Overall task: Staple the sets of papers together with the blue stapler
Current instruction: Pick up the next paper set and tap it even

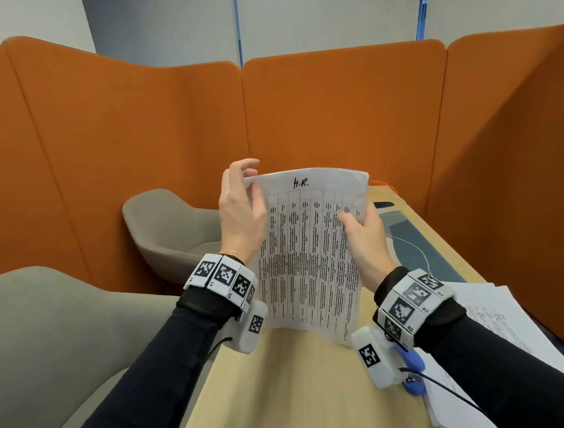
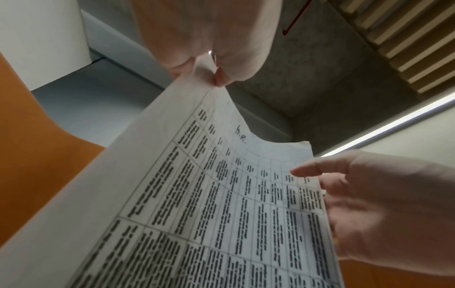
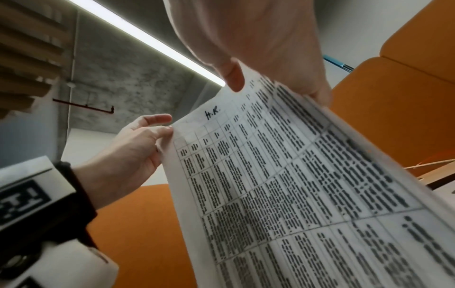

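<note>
I hold a set of printed papers [image 1: 306, 245] marked "H.R." upright above the wooden table [image 1: 288, 392]. My left hand [image 1: 240, 210] pinches its top left corner between thumb and fingers; the pinch shows close up in the left wrist view, on the papers [image 2: 197, 194]. My right hand [image 1: 363, 234] grips the right edge, thumb on the front of the papers [image 3: 283, 175]. The blue stapler [image 1: 411, 369] lies on the table under my right wrist, mostly hidden by the wrist camera.
A stack of more printed papers [image 1: 495, 325] lies at the table's right, under my right forearm. Two grey chairs [image 1: 170, 229] stand to the left. Orange padded partitions [image 1: 333, 108] enclose the booth. A dark mat [image 1: 411, 244] covers the table's far part.
</note>
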The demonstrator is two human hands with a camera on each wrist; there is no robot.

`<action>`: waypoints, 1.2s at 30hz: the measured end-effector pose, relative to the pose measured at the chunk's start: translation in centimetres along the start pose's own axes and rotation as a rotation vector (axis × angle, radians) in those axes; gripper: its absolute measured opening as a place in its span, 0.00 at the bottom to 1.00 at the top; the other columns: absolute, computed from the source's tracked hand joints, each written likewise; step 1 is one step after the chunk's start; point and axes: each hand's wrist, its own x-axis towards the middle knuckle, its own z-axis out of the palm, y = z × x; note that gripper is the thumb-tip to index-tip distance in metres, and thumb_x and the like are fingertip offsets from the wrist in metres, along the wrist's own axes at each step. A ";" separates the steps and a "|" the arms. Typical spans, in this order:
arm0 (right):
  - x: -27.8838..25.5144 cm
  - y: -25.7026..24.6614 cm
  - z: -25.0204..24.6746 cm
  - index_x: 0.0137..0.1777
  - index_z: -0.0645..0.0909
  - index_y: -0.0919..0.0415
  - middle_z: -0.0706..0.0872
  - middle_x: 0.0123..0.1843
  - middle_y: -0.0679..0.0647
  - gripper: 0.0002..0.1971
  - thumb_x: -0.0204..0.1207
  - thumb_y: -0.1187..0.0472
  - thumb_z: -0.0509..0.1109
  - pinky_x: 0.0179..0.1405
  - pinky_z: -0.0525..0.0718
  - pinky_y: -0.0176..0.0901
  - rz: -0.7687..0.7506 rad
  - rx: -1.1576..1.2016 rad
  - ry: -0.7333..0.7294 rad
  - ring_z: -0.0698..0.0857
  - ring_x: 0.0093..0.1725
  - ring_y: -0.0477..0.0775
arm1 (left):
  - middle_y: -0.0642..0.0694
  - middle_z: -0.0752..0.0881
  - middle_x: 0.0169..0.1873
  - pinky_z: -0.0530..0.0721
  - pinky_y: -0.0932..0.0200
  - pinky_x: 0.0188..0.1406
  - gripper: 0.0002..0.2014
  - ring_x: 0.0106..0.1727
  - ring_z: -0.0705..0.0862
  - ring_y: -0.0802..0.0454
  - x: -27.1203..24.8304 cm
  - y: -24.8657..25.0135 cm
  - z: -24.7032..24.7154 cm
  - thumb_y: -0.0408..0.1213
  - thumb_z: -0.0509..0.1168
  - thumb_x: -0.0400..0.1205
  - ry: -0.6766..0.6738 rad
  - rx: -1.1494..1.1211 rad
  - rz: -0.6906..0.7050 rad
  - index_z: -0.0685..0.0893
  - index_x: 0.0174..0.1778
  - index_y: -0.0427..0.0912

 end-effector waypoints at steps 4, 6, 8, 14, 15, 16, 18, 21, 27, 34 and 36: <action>0.0 0.7 0.2 0.53 0.76 0.51 0.86 0.57 0.52 0.07 0.81 0.60 0.59 0.65 0.82 0.63 0.033 -0.027 -0.007 0.84 0.59 0.56 | 0.43 0.82 0.52 0.70 0.81 0.50 0.12 0.51 0.79 0.55 -0.3 -0.7 0.2 0.23 0.57 0.80 -0.049 0.049 -0.058 0.80 0.55 0.37; 0.1 0.8 0.3 0.62 0.75 0.55 0.84 0.62 0.52 0.11 0.84 0.61 0.56 0.68 0.80 0.61 0.046 -0.037 -0.008 0.83 0.62 0.55 | 0.45 0.83 0.51 0.73 0.71 0.51 0.11 0.49 0.79 0.56 -0.2 -0.6 0.1 0.24 0.57 0.81 -0.036 0.017 -0.100 0.79 0.54 0.37; 0.1 0.9 0.4 0.68 0.73 0.57 0.82 0.66 0.53 0.15 0.84 0.60 0.54 0.70 0.77 0.61 0.052 -0.043 0.005 0.80 0.65 0.55 | 0.47 0.82 0.49 0.75 0.63 0.48 0.10 0.45 0.78 0.55 -0.2 -0.6 0.1 0.25 0.57 0.81 -0.036 0.000 -0.125 0.77 0.55 0.38; -0.2 1.4 0.7 0.73 0.69 0.56 0.80 0.70 0.52 0.20 0.82 0.57 0.55 0.72 0.75 0.61 0.036 -0.023 0.018 0.78 0.69 0.54 | 0.46 0.85 0.50 0.81 0.56 0.55 0.13 0.48 0.81 0.56 -0.3 -1.0 -0.1 0.25 0.58 0.81 -0.029 -0.007 -0.088 0.81 0.58 0.40; -0.2 1.7 0.7 0.73 0.70 0.56 0.81 0.69 0.51 0.19 0.82 0.57 0.56 0.72 0.76 0.61 0.040 -0.026 0.012 0.80 0.68 0.54 | 0.46 0.85 0.51 0.81 0.58 0.58 0.13 0.51 0.81 0.58 -0.4 -1.0 -0.1 0.24 0.58 0.81 -0.024 -0.008 -0.079 0.83 0.57 0.39; -0.4 1.6 0.6 0.74 0.70 0.55 0.81 0.70 0.51 0.20 0.83 0.57 0.56 0.72 0.76 0.61 0.047 -0.025 0.007 0.80 0.69 0.54 | 0.46 0.84 0.52 0.79 0.60 0.60 0.13 0.53 0.80 0.59 -0.4 -0.9 -0.1 0.25 0.59 0.81 -0.020 -0.008 -0.079 0.83 0.57 0.39; -0.3 1.9 0.6 0.75 0.70 0.55 0.80 0.71 0.51 0.20 0.84 0.60 0.55 0.73 0.76 0.60 0.049 -0.020 0.016 0.79 0.69 0.53 | 0.48 0.80 0.54 0.75 0.71 0.60 0.14 0.53 0.77 0.63 -0.6 -0.9 0.0 0.27 0.60 0.82 -0.020 0.000 -0.092 0.82 0.62 0.42; -0.1 1.8 0.4 0.72 0.72 0.54 0.81 0.69 0.50 0.18 0.85 0.63 0.53 0.72 0.76 0.58 0.043 -0.017 0.026 0.80 0.67 0.53 | 0.51 0.78 0.55 0.68 0.85 0.54 0.18 0.51 0.75 0.73 -1.0 -1.2 0.2 0.30 0.61 0.83 -0.028 0.015 -0.103 0.79 0.67 0.48; -0.2 2.6 0.6 0.75 0.68 0.54 0.77 0.74 0.52 0.25 0.77 0.55 0.59 0.76 0.71 0.62 0.056 -0.001 0.007 0.75 0.74 0.55 | 0.49 0.86 0.53 0.79 0.67 0.57 0.11 0.53 0.83 0.56 -1.0 -0.9 0.2 0.27 0.60 0.83 -0.023 -0.051 -0.050 0.81 0.58 0.40; -0.2 3.2 0.5 0.74 0.70 0.59 0.78 0.73 0.53 0.19 0.84 0.63 0.56 0.76 0.72 0.59 0.058 -0.064 0.027 0.77 0.73 0.54 | 0.56 0.83 0.48 0.74 0.78 0.47 0.09 0.48 0.82 0.56 -1.0 -1.1 0.3 0.28 0.59 0.84 -0.015 -0.069 -0.102 0.80 0.57 0.41; 0.0 3.1 0.4 0.77 0.68 0.59 0.77 0.74 0.54 0.21 0.84 0.63 0.56 0.77 0.71 0.59 0.054 -0.078 0.039 0.75 0.74 0.55 | 0.56 0.84 0.48 0.75 0.79 0.47 0.09 0.47 0.82 0.57 -0.8 -1.0 0.1 0.28 0.60 0.83 -0.009 -0.077 -0.108 0.80 0.57 0.41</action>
